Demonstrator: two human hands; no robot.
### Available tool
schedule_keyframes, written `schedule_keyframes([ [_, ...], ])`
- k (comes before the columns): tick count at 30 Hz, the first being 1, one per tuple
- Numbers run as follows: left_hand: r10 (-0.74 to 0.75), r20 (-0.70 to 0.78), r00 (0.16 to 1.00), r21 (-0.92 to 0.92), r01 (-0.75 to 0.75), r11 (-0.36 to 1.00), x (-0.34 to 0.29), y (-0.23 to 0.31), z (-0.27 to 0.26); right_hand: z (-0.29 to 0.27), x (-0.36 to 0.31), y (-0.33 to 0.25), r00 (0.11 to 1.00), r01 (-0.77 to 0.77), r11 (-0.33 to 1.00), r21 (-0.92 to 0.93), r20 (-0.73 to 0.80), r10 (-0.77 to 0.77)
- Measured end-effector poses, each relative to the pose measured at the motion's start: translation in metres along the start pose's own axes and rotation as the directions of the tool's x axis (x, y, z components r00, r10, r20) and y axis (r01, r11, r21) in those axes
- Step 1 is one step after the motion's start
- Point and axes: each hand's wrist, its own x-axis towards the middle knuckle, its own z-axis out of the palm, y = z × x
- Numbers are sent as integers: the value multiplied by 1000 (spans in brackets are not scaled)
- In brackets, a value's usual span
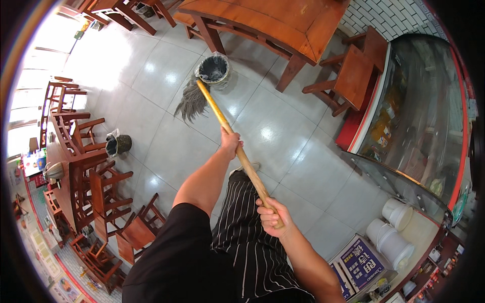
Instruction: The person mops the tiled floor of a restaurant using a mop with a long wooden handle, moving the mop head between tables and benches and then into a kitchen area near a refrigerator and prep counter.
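Observation:
A mop with a long wooden handle (248,164) slants from my lap up and away to the left. My left hand (231,143) is wrapped round the middle of the handle. Near the handle's end, my right hand (275,216) grips it with curled fingers. The grey string mop head (191,102) lies spread on the tiled floor (166,139). It rests beside a bin (213,69) with a dark inside and a clear plastic liner. Where the handle meets the strings, it overlaps the bin's lower left rim from my view.
Ahead stands a large wooden table (273,22), with a wooden chair (353,76) to its right. A glass display case (414,116) fills the right side. White buckets (386,237) and a purple carton (361,265) sit lower right. Wooden chairs (103,197) and a second bin (118,144) are on the left.

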Motion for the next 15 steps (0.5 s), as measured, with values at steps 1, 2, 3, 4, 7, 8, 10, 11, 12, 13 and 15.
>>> schedule_keyframes([
  [1,5,-4,1000,-10,-5,1000,-8,-6,11,-8,-11,1,999,23,999,40,25,-24],
  [2,7,-6,1000,41,-7,999,-13,-11,21,-14,-19,1,999,40,998,57,28,-41],
  [3,3,-12,1000,92,-2,996,-20,-18,30,-19,-27,3,999,31,998,51,27,-33],
  [4,-11,-12,1000,128,12,992,-25,-23,40,-24,-35,5,997,50,993,105,56,-56],
  [7,10,-20,1000,195,-6,981,-48,-40,69,-42,-65,3,993,52,987,155,98,-67],
  [8,23,-18,1000,190,-19,982,-55,-52,76,-49,-79,2,999,38,996,85,25,-41],
  [10,30,-20,999,238,-25,971,-80,-90,83,-78,-113,0,994,-26,998,-59,-103,20],
  [11,30,-25,999,290,-22,957,-92,-112,85,-93,-135,-2,995,-33,997,-70,-99,26],
  [12,0,-62,998,272,16,962,-106,-141,90,-108,-163,-2,974,-43,985,-170,-226,4],
  [13,-14,-64,998,275,31,961,-124,-170,97,-124,-193,1,937,-64,963,-261,-349,-32],
  [15,-14,-113,994,335,51,941,-156,-237,112,-153,-265,-4,912,-98,927,-361,-405,-62],
])
